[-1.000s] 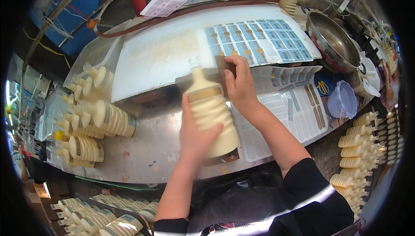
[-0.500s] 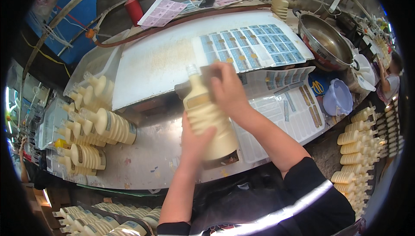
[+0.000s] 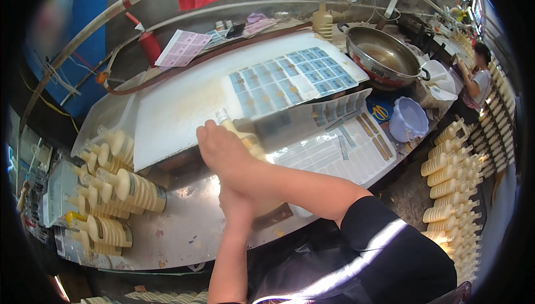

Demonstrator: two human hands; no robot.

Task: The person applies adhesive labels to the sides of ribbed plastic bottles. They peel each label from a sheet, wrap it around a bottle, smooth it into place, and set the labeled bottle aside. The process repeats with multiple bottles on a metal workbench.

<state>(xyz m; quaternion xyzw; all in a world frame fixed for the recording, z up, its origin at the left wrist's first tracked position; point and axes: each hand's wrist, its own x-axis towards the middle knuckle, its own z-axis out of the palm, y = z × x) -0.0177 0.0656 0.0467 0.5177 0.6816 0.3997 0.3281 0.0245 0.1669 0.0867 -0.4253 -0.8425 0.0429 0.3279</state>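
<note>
A cream-coloured ribbed bottle (image 3: 252, 143) with a clear neck leans over the metal tabletop in front of me. My left hand (image 3: 235, 206) is wrapped round its lower left side, partly covered by my right forearm. Crossing over it, my right hand (image 3: 223, 151) presses at the bottle's left side near the shoulder, its fingers curled. Whatever those fingers hold is hidden from view. Just beyond the bottle lies a white board (image 3: 184, 98) bearing sheets of blue labels (image 3: 278, 84). To the right, a label backing sheet (image 3: 312, 162) carries a few blue and brown strips.
Several cream bottles (image 3: 131, 187) stand on the table's left. A wide metal pan (image 3: 384, 53) and a pale purple bucket (image 3: 411, 120) are at the right. Rows of bottles (image 3: 443, 181) stand beyond the table's right edge. Another person (image 3: 473, 84) is at the far right.
My right hand, which held a dark flat piece at the bottle's right side, has swung across to its left side. My view has shifted, showing more of the back wall.
</note>
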